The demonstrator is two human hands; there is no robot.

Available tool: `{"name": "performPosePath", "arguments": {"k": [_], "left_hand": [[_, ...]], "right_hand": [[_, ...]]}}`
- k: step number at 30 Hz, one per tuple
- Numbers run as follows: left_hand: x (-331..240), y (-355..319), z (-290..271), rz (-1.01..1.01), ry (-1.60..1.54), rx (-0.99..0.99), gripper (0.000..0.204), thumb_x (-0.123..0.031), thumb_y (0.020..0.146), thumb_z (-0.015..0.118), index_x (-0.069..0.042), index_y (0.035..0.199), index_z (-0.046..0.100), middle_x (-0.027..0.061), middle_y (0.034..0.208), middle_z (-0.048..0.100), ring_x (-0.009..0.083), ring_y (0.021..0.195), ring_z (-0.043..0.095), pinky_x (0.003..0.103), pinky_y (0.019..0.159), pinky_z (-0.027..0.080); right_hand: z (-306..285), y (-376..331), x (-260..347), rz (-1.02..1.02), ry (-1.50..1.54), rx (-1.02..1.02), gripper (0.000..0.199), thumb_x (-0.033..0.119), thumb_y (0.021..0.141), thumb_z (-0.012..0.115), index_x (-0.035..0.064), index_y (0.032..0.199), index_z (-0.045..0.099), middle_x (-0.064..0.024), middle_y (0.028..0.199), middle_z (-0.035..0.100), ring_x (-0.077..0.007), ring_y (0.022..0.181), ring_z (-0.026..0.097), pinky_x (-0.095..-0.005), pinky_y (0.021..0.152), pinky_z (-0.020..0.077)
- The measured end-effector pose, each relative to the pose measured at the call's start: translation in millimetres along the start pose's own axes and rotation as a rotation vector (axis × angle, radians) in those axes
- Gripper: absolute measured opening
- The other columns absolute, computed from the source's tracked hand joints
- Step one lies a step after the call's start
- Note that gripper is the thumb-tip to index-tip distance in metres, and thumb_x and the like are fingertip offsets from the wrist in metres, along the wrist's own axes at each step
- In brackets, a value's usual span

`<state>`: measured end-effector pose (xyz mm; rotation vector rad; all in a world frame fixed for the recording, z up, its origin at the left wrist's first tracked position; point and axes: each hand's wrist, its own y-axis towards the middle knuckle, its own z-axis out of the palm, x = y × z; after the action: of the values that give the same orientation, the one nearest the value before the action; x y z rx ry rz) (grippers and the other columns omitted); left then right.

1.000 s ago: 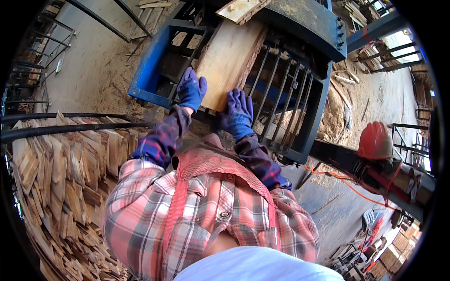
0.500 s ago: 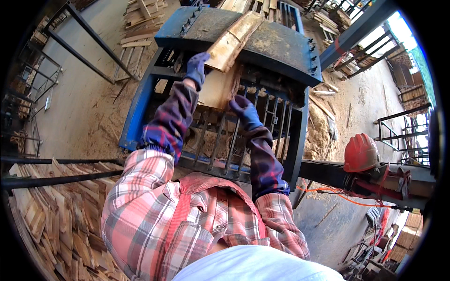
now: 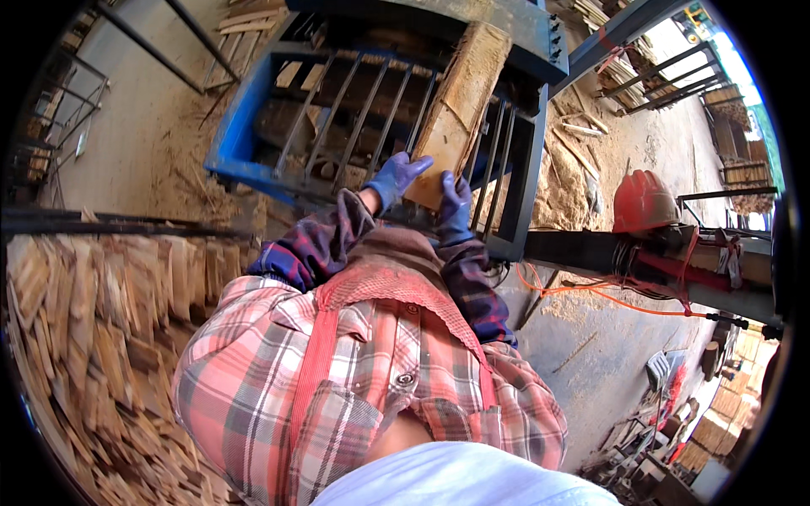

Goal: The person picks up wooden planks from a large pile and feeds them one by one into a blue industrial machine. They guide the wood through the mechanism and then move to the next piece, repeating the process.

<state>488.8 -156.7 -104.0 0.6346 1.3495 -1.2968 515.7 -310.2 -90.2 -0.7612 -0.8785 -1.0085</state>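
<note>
A long wooden board point(image 3: 462, 114) with a rough bark edge lies over the machine's metal bars, its far end near the blue cover. I cannot tell whether a second board lies under it. My left hand point(image 3: 395, 179), in a blue-purple glove, is closed on the left edge near the board's close end, thumb on top. Closed on the right side of that same end is my gloved right hand point(image 3: 455, 207). The fingers beneath the wood are hidden. Both hands are close to my body.
The blue machine frame point(image 3: 221, 152) surrounds the bars. Many wood strips point(image 3: 93, 337) are piled at left. A red hard hat point(image 3: 645, 202) sits on a dark beam point(image 3: 582, 250) at right, with an orange cable point(image 3: 624, 299) below. Sawdust point(image 3: 564, 185) lies beside the machine.
Both hands have drawn back toward my body. The upper board has left the machine's cover and now lies along the bars. My left hand has shifted to the board's near end.
</note>
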Motion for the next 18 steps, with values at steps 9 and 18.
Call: {"name": "performPosePath", "arguments": {"k": [9, 18], "left_hand": [[19.3, -37.0, -24.2, 0.222, -0.151, -0.385, 0.041, -0.021, 0.093, 0.063, 0.001, 0.127, 0.056, 0.0047, 0.105, 0.066, 0.0101, 0.087, 0.058, 0.026, 0.076, 0.049], [-13.9, -7.3, -85.6, 0.173, -0.051, -0.315, 0.041, -0.021, 0.093, 0.065, 0.003, 0.124, 0.058, 0.0025, 0.108, 0.066, 0.0089, 0.090, 0.056, 0.024, 0.081, 0.048]], "right_hand": [[34.2, -9.6, -46.9, 0.117, -0.307, -0.007, 0.041, 0.029, 0.095, 0.062, -0.0033, 0.119, 0.057, -0.0056, 0.104, 0.066, -0.0129, 0.090, 0.060, -0.0273, 0.082, 0.0484], [84.2, -7.8, -15.3, -0.509, -1.418, 0.323, 0.081, 0.042, 0.070, 0.077, 0.0014, 0.134, 0.047, -0.0289, 0.141, 0.040, -0.0434, 0.129, 0.042, -0.0448, 0.101, 0.0420]]}}
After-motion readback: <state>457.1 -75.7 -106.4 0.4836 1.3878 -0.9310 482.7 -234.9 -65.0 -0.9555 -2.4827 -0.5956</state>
